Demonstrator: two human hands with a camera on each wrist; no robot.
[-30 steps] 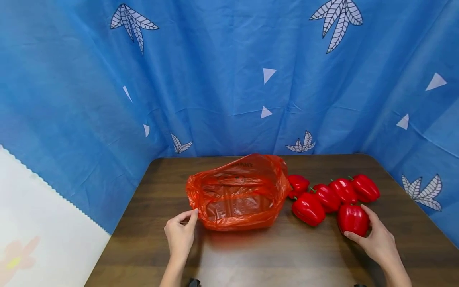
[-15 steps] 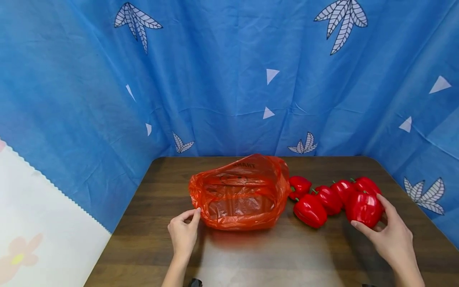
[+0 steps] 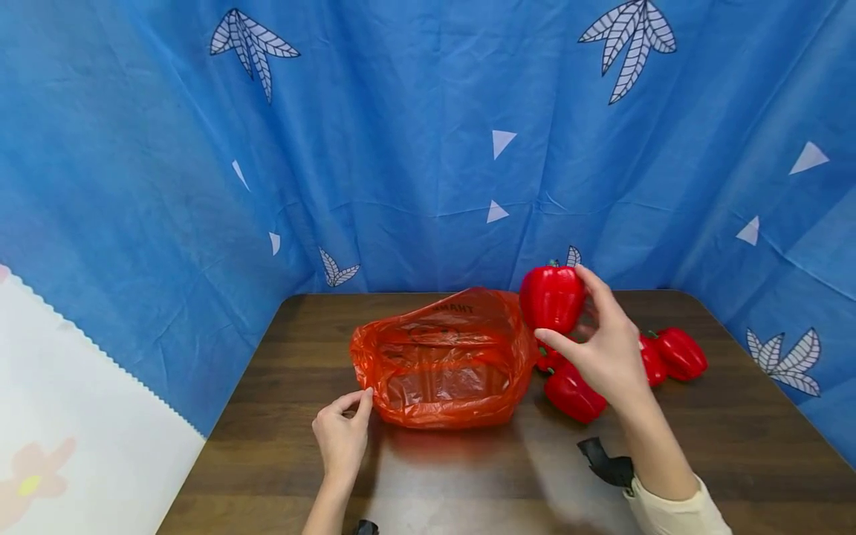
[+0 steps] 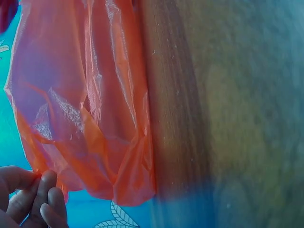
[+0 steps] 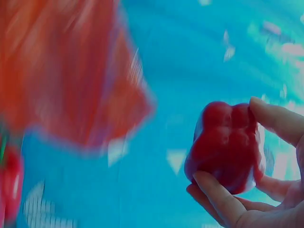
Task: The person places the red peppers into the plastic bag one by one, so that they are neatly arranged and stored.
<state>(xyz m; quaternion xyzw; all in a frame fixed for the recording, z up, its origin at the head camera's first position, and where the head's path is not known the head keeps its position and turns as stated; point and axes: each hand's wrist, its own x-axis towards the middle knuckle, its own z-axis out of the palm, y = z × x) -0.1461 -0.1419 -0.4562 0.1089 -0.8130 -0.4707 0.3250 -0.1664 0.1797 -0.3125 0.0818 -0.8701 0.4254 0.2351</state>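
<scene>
A red plastic bag (image 3: 448,371) stands with its mouth open on the wooden table. My left hand (image 3: 342,435) pinches the bag's near left edge; in the left wrist view the fingertips of that hand (image 4: 35,199) meet on the bag's rim (image 4: 95,118). Raised in my right hand (image 3: 608,345), a red bell pepper (image 3: 552,299) hangs just beyond the bag's right side. The right wrist view has this hand (image 5: 266,190) gripping the pepper (image 5: 225,147) between thumb and fingers, with the blurred bag (image 5: 66,71) apart from it.
Several red peppers lie right of the bag, among them one in front (image 3: 575,394) and one at the far right (image 3: 677,354); my right hand partly covers the group. A blue curtain (image 3: 401,148) hangs behind the wooden table (image 3: 267,446).
The right hand has lifted the pepper from beside the others and carried it left and up, close to the bag. My left hand keeps its pinch on the bag's edge.
</scene>
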